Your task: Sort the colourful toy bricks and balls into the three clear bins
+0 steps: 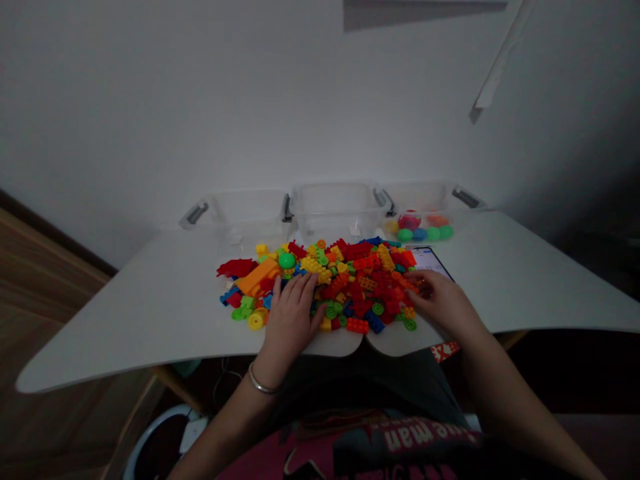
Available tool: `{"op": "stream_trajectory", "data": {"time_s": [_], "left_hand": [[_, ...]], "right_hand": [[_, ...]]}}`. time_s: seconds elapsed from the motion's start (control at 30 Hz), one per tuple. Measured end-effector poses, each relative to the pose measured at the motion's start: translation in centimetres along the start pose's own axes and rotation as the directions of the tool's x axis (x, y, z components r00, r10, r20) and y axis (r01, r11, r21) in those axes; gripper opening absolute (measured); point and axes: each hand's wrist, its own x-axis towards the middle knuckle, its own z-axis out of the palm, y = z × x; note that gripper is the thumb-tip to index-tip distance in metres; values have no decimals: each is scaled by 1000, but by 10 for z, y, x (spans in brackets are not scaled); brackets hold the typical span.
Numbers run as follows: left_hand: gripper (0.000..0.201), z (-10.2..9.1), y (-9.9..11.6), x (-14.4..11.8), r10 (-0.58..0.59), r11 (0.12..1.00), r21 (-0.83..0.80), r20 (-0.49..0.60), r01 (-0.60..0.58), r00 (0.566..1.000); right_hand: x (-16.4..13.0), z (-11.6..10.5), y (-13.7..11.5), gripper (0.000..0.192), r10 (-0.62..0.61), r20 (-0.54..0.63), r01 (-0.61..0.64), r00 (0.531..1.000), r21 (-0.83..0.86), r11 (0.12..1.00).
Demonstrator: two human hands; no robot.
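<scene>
Your left hand (291,313) lies flat, fingers spread, on the near edge of the brick pile (345,283) mid-table (150,313), while your right hand (440,300) rests at its right edge by a phone (430,259), seemingly pinching a brick, though it's too dim to tell

1. The left hand (290,313) covers some bricks (350,280) beneath its palm.
2. The right hand (440,300) hides the phone (431,259)'s near end; its fingertips are blurred among the bricks.
3. Small pieces in the right bin (430,200) are too blurred to identify.
</scene>
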Motion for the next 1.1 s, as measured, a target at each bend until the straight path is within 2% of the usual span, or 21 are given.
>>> {"op": "stream_trajectory", "data": {"time_s": [0.17, 0.4, 0.5, 0.67, 0.77, 0.87, 0.93, 1.03, 1.1], "left_hand": [[53, 1, -1, 0, 4, 1000, -7, -3, -4, 1000], [53, 1, -1, 0, 9, 1000, -20, -20, -9, 1000], [53, 1, 0, 0, 16, 1000, -24, -46, -17, 999], [50, -1, 0, 0, 30, 999, -10, -53, -30, 998], [51, -1, -1, 0, 28, 1000, -2, -40, -28, 999], [51, -3, -1, 0, 40, 999, -2, -38, -40, 998], [52, -5, -1, 1, 40, 999, -2, -55, -40, 998], [51, -11, -1, 4, 8, 999, -31, -104, -11, 995], [50, -16, -1, 8, -31, 996, -81, -125, 21, 992]], "right_hand": [[-4, 3, -2, 29, 6, -130, -10, 991, -31, 999], [-3, 2, -4, 25, -20, -208, 20, 978, -2, 1000], [-2, -1, -8, 24, 52, -242, -39, 969, 57, 998], [0, 0, -8, 29, 277, -282, -197, 919, 280, 940], [3, 3, -8, 30, 377, -263, -244, 888, 424, 872], [8, 6, -11, 30, 437, -244, -215, 866, 607, 765], [11, 8, -14, 33, 475, -188, -195, 859, 739, 645], [15, 14, -21, 41, 518, -40, -224, 854, 871, 438], [17, 17, -27, 44, 510, 19, -237, 860, 900, 367]]}}
